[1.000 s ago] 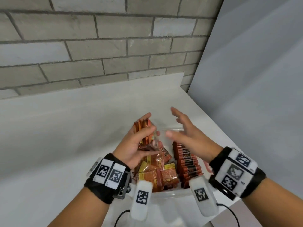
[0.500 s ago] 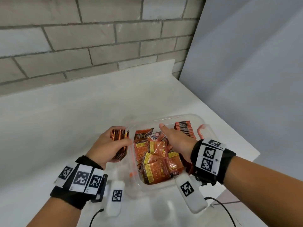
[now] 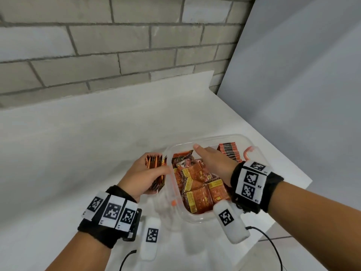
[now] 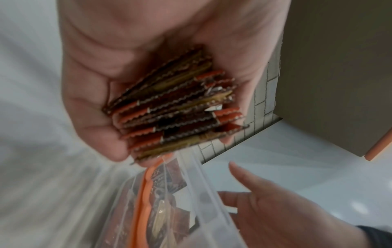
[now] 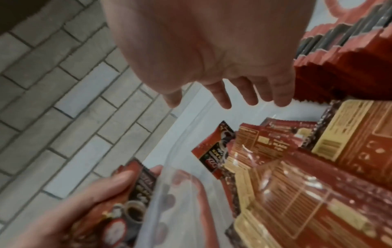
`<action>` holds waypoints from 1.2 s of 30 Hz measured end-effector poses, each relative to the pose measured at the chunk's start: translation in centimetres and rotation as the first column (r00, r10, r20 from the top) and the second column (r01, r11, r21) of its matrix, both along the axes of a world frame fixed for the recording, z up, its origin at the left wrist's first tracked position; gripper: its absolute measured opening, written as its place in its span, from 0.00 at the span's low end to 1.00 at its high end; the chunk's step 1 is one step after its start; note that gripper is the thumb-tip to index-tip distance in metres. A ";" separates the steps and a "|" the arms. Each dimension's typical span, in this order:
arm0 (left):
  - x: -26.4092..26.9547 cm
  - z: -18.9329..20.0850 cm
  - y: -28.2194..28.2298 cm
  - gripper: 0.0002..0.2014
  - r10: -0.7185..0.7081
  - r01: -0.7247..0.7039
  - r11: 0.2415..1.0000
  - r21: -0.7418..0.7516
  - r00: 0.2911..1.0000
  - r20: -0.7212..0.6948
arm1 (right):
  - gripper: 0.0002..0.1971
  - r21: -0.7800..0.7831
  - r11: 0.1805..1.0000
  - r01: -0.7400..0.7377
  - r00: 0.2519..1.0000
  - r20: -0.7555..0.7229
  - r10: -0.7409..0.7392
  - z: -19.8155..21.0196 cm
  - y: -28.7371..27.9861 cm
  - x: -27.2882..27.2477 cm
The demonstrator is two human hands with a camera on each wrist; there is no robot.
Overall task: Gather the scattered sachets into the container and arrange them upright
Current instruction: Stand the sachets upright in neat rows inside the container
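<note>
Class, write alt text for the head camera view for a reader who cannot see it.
A left hand grips a bundle of orange sachets beside a clear plastic container of loose orange sachets, over which the open right hand reaches. Upright sachets line its far right.

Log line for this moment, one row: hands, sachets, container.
left hand: grips sachet stack, outside container | right hand: open, over loose sachets | container: upright row at far right

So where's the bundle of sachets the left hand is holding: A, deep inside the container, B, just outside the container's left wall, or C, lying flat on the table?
B: the left hand grips the stack of sachets just outside the clear container's left wall.
</note>
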State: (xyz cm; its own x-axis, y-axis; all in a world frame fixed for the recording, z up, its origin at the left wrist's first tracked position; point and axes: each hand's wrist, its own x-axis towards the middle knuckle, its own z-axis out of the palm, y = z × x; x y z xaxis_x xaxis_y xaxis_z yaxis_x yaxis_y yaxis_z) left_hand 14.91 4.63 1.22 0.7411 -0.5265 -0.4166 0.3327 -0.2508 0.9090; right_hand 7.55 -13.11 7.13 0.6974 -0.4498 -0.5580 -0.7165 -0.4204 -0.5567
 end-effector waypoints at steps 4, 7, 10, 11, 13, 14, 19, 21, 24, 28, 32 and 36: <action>-0.1 0.2 0.3 0.16 -0.023 0.023 1.000 -0.017 1.000 -0.013 | 0.38 -0.015 0.998 -0.062 0.989 -0.135 0.059 -0.5 1.2 0.7; -0.4 0.2 0.3 0.15 -0.022 0.020 0.999 -0.043 0.999 -0.036 | 0.37 0.057 0.995 -0.086 0.988 -0.127 0.092 -0.6 2.5 1.4; -0.6 0.3 0.2 0.16 -0.012 0.009 0.998 -0.059 0.999 -0.051 | 0.37 0.072 0.995 -0.071 0.989 -0.122 0.080 -0.3 2.4 1.5; -0.5 0.3 0.1 0.16 -0.013 0.010 0.998 -0.064 0.999 -0.053 | 0.38 0.050 0.997 -0.059 0.990 -0.124 0.065 -0.2 2.1 1.4; -0.4 0.1 0.1 0.16 -0.007 0.003 0.997 -0.075 0.998 -0.057 | 0.38 -0.019 0.999 -0.041 0.990 -0.138 0.038 0.1 1.6 1.6; -0.4 0.0 0.1 0.16 -0.001 -0.004 0.997 -0.081 0.998 -0.061 | 0.38 -0.048 0.998 -0.040 0.988 -0.154 0.032 0.2 1.4 1.7; -0.7 -0.1 0.0 0.14 0.002 -0.011 0.994 -0.106 0.996 -0.090 | 0.35 -0.027 0.995 -0.101 0.978 -0.187 0.094 -0.7 2.3 2.4; -0.8 -0.1 0.0 0.16 0.004 -0.013 0.995 -0.103 0.996 -0.089 | 0.35 0.019 0.996 -0.092 0.980 -0.176 0.094 -1.1 2.5 2.7; -0.6 0.0 0.0 0.17 0.007 -0.015 0.995 -0.097 0.997 -0.083 | 0.36 0.013 0.999 -0.044 0.983 -0.176 0.046 -0.7 1.8 2.8; -0.6 -0.2 0.1 0.16 0.009 -0.018 0.995 -0.099 0.996 -0.085 | 0.38 -0.021 1.000 0.003 0.978 -0.210 -0.007 -0.3 0.0 1.8; -0.7 -0.5 0.1 0.15 0.016 -0.026 0.994 -0.107 0.995 -0.097 | 0.39 -0.029 0.998 -0.049 0.954 -0.298 0.038 -0.2 0.1 0.3; -0.9 -0.5 0.0 0.15 0.016 -0.027 0.993 -0.111 0.995 -0.102 | 0.39 0.029 0.994 -0.106 0.938 -0.328 0.109 -0.8 1.0 0.2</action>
